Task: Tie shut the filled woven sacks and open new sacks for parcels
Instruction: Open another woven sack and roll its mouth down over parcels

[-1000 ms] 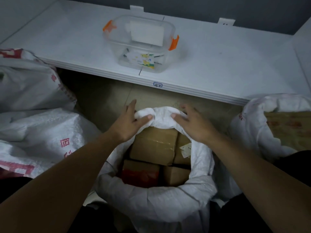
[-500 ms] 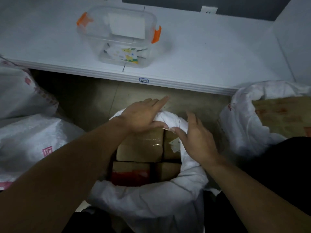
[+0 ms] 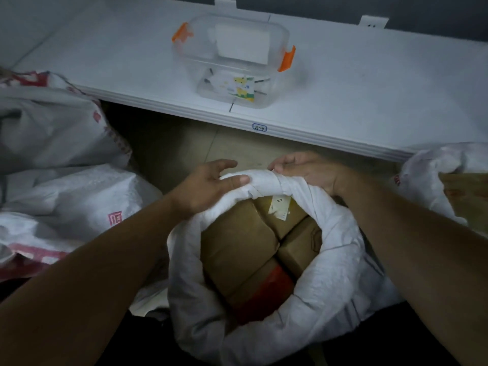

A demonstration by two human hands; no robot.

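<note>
**Both hands on the far rim of a full sack**

The sack (image 3: 330, 273) stood on the floor (image 3: 237, 146) near the person, just in front of the white bench (image 3: 369, 88). Its mouth was wide open and its top was rolled down into a thick collar. That roll left the mouth gaping for loading, and brown parcels (image 3: 237, 241) filled the sack nearly to the rim, one with a red band.

Both hands were on the far part of the collar, close together. The left hand (image 3: 208, 186) had its thumb laid over the top of the roll with its fingers reaching past the far side, so its grip pinched the roll. The right hand (image 3: 309, 170) had its fingers curled over the roll from the far side, a closed grip on the cloth.

Holding there looked like the start of unrolling the collar. Loose cloth would be needed above the parcels before the mouth could be gathered and tied. No cord or tie showed in either hand.

Two other sacks (image 3: 66, 196) lay at the left, and whether they were tied could not be seen. A right sack (image 3: 435, 165) stood open at the right edge with brown card showing inside. A clear tub (image 3: 232, 62) with orange clips sat on the bench, well apart from the hands, with small items inside too blurred to name.
</note>
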